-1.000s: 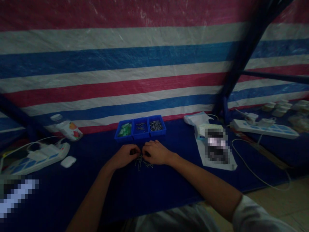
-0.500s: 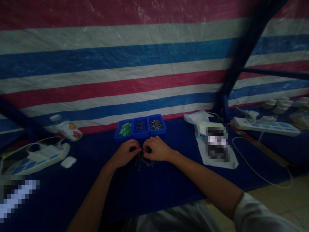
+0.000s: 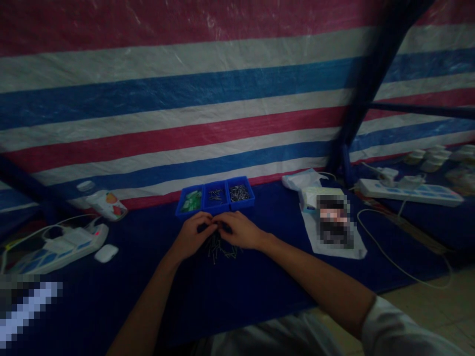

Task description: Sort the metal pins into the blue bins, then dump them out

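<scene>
My left hand (image 3: 195,232) and my right hand (image 3: 239,229) meet fingertip to fingertip over the blue tabletop. Both are closed in a pinch; whatever lies between the fingertips is too small and dark to make out. Under and in front of them is a loose pile of thin metal screws or nails (image 3: 222,251). Just beyond the hands stand three joined blue bins: the left bin (image 3: 179,208) holds green and clear pieces, the middle bin (image 3: 216,208) a few thin metal fasteners, and the right bin (image 3: 243,202) many small metal parts.
To the left are a power strip (image 3: 79,244), a white case (image 3: 106,253) and a bottle (image 3: 106,201). On the right lie a tissue pack (image 3: 308,198), a white sheet (image 3: 315,237) and another power strip (image 3: 411,192) with a trailing cable. A striped sheet (image 3: 185,113) hangs behind.
My fingertips have come together; a small gap showed between the hands before. The right fingers now reach over to the left ones. The pile and bins stay in place.
</scene>
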The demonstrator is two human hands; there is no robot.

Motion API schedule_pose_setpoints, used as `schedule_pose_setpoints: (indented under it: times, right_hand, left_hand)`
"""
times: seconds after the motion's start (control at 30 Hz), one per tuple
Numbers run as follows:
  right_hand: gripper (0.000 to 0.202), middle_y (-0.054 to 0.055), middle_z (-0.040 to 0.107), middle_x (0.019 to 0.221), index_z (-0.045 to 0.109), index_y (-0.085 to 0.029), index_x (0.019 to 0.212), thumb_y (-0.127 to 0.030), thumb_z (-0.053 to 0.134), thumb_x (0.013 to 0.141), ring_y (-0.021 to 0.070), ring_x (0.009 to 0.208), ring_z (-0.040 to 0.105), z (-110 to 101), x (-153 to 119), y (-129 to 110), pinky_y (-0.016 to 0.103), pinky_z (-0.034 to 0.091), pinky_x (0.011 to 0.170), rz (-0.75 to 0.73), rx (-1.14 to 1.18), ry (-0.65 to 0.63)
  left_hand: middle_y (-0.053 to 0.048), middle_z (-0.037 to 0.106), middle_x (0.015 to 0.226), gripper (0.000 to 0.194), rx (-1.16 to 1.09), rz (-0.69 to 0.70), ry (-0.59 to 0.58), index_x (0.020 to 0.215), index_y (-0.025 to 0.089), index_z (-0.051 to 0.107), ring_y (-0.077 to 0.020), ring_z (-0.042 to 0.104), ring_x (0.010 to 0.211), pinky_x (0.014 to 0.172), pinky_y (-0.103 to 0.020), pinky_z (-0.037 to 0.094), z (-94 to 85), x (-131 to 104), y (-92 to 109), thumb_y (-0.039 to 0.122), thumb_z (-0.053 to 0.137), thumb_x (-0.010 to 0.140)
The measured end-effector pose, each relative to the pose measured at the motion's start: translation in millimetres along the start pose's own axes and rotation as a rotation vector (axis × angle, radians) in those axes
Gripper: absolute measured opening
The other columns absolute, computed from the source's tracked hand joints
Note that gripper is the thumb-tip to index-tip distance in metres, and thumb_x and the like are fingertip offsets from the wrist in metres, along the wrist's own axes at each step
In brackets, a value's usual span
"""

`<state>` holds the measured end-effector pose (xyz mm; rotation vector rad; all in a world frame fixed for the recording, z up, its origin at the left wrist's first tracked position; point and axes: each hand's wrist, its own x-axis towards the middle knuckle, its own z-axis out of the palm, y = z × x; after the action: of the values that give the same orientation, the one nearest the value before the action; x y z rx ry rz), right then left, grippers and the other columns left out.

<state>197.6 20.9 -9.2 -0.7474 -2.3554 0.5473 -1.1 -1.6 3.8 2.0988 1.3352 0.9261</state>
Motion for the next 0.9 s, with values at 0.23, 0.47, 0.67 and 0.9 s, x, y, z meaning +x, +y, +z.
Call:
schedule_pose_setpoints:
  times: [0.23, 0.47, 0.67, 0.9]
  right_hand:
    - [0.017, 0.003, 0.072, 0.093, 0.070, -0.019, 0.099, -0.021, 0.061, 0.085, 0.0125, 0.076, 0.061, 2.4, 10.1, 5.7, 0.027, 0.047, 0.073, 0.278, 0.523, 0.218]
    - [0.032, -0.004, 0.050, 0.050, 0.057, -0.016, 0.061, -0.034, 0.058, 0.088, 0.0069, 0.045, 0.039, -1.1, 13.8, 14.1, 0.021, 0.029, 0.046, 0.653, 0.799, 0.197]
    - [0.024, 0.001, 0.063, 0.068, 0.062, -0.016, 0.087, -0.039, 0.055, 0.090, 0.0060, 0.044, 0.044, 4.0, 17.3, 14.7, 0.021, 0.031, 0.043, 0.670, 0.950, 0.237]
    - [0.018, 0.005, 0.071, 0.088, 0.070, -0.018, 0.099, -0.023, 0.059, 0.085, 0.0137, 0.073, 0.061, 3.0, 9.0, 15.0, 0.029, 0.047, 0.072, 0.350, 0.200, 0.069]
  left_hand:
    - [-0.006, 0.067, 0.098, 0.023, 0.049, -0.049, 0.151, 0.085, 0.020, 0.067, -0.0214, 0.061, 0.095, 0.083, -0.034, 0.046, -4.3, 2.4, -6.7, 0.041, 0.059, 0.086]
    - [-0.004, 0.069, 0.097, 0.023, 0.102, -0.112, 0.184, 0.087, 0.021, 0.067, -0.0209, 0.061, 0.092, 0.077, -0.032, 0.045, -6.9, 3.1, -13.3, 0.041, 0.057, 0.086]
    - [-0.005, 0.069, 0.095, 0.022, 0.123, -0.134, 0.172, 0.087, 0.020, 0.068, -0.0209, 0.062, 0.090, 0.079, -0.033, 0.046, -5.5, 3.3, -15.6, 0.039, 0.058, 0.086]
    - [-0.004, 0.069, 0.092, 0.021, 0.150, -0.140, 0.007, 0.087, 0.020, 0.070, -0.0201, 0.063, 0.085, 0.078, -0.033, 0.046, -5.7, 1.0, -10.0, 0.036, 0.056, 0.085]
